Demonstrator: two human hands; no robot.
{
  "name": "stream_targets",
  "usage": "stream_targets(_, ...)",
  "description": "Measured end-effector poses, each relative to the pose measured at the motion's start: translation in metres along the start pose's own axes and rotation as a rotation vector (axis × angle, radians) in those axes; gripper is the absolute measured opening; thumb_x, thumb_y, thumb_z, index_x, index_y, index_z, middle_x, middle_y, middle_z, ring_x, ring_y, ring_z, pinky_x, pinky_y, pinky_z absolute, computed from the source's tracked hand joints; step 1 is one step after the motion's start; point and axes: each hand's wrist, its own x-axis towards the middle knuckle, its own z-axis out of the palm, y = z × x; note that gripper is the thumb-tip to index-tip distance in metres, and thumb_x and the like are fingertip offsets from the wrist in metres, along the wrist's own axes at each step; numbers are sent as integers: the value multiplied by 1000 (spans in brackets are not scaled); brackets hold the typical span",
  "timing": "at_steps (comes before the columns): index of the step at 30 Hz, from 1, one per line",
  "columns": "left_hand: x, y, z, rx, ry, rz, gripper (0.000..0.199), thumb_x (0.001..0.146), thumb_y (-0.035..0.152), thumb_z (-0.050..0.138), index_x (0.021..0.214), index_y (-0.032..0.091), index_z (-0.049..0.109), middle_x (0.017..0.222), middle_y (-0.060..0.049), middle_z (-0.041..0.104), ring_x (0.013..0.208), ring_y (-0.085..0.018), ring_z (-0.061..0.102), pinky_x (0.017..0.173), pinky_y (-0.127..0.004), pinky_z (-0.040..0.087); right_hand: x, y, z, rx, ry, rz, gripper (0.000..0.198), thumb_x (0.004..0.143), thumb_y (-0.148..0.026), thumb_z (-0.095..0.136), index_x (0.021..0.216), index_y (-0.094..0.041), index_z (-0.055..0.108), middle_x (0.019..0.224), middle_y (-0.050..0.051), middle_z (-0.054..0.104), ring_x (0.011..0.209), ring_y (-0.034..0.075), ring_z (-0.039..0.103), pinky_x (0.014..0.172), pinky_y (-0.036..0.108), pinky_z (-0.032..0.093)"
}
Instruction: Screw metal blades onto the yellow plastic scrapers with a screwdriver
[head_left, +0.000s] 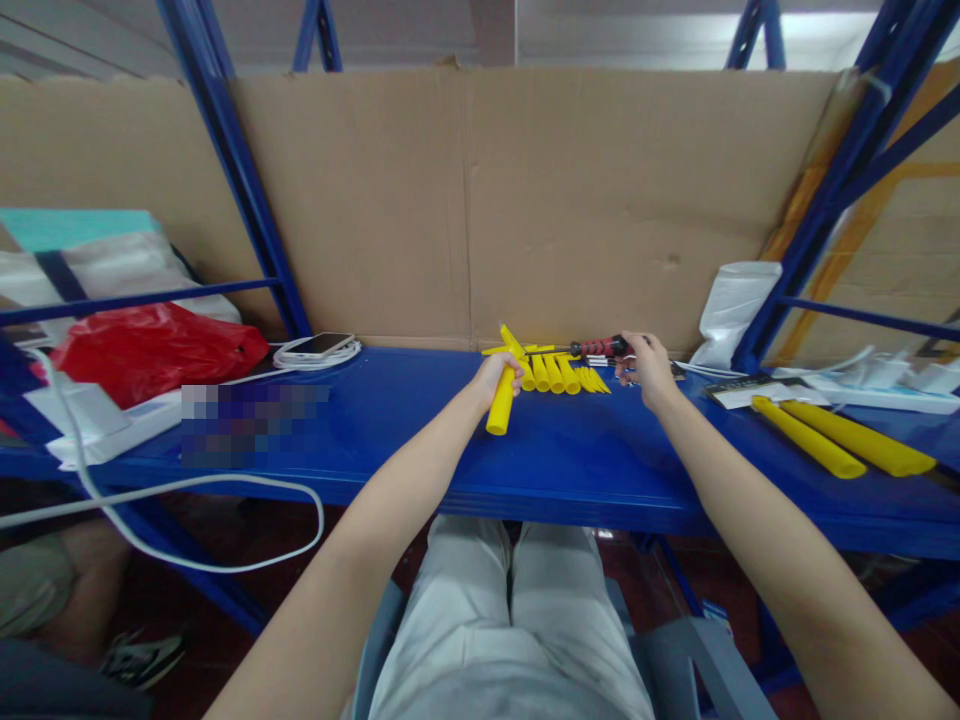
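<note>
My left hand [497, 377] is wrapped round a yellow tube [499, 412], whose wide round end points toward me. My right hand [646, 362] grips the end of a screwdriver [598, 347] with a red and black handle. Its thin shaft points left toward the tube; I cannot tell whether the tip touches it. Between my hands lies a row of short yellow tubes [555, 374], with several small pointed yellow pieces [592, 380] at its right. Another yellow piece [512, 340] sticks up just behind my left hand.
The blue table [420, 420] backs onto a cardboard wall [360, 200] between blue posts. Two long yellow tubes [814, 440] lie at right by a white power strip [892, 392]. At left are a phone [322, 346], a red bag [157, 345] and a hanging white cable [225, 568].
</note>
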Motion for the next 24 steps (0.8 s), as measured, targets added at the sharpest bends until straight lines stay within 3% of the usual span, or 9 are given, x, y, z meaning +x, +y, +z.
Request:
stream_targets(5,2,-1,-1,-2,-21,-2,23,51,10,45,73,17,49,42,4,41,28,-10,34,29,-20,27,2,4,-1,-33,37,-41,34,82,-51,61,71,-24,43,38,-10,34,29,9,33,29,22,25)
stream_targets(11,1,-1,0,-15,-5,7,17,52,10,46,66,19,45,42,4,40,28,-9,33,28,-20,26,3,4,-1,28,26,-12,32,78,-48,65,79,-23,45,47,-8,45,33,10,42,30,21,27)
stream_targets(16,0,-2,2,-22,18,2,16,53,10,45,66,19,44,42,4,40,27,-9,33,28,-20,26,4,6,0,3,52,-12,37,78,-51,65,71,-24,40,39,-11,33,29,9,33,29,22,25)
stream_targets(24,1,-1,1,-27,31,9,20,52,11,46,70,19,43,43,4,41,28,-9,33,29,-20,26,13,12,-3,74,178,-43,25,80,-38,60,71,-24,41,39,-11,30,30,10,36,29,21,25)
